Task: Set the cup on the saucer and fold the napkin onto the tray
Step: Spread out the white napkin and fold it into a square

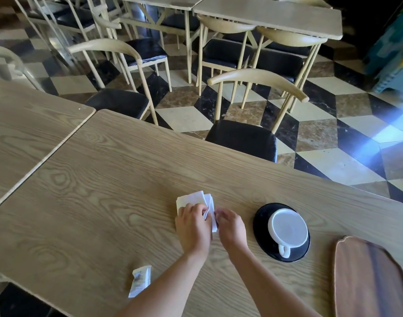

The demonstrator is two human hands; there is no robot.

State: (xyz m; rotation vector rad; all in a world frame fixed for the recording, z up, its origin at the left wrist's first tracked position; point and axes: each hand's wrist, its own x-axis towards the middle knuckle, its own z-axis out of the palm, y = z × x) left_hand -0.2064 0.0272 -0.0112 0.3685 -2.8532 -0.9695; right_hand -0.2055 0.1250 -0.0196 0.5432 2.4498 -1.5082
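napkin (197, 203): white, partly folded, flat on surface (104, 179); left of saucer
left hand (192, 227): fingers pinched on napkin fold
right hand (230, 227): fingers pinched on napkin edge
cup (288, 229): white, on black saucer (261, 221)
tray (367, 280): wooden, right of saucer, apart from it

Dim indoor daylight, entering from the right. Bluish-white flare smeared across the checkered marble floor (378, 138). Soft sheen on the pale wood-grain worktop (127, 179), with faint shadows under the forearms. Strong wide-angle bowing at the edges. Slight softness and smearing toward the corners; darkest at upper right.
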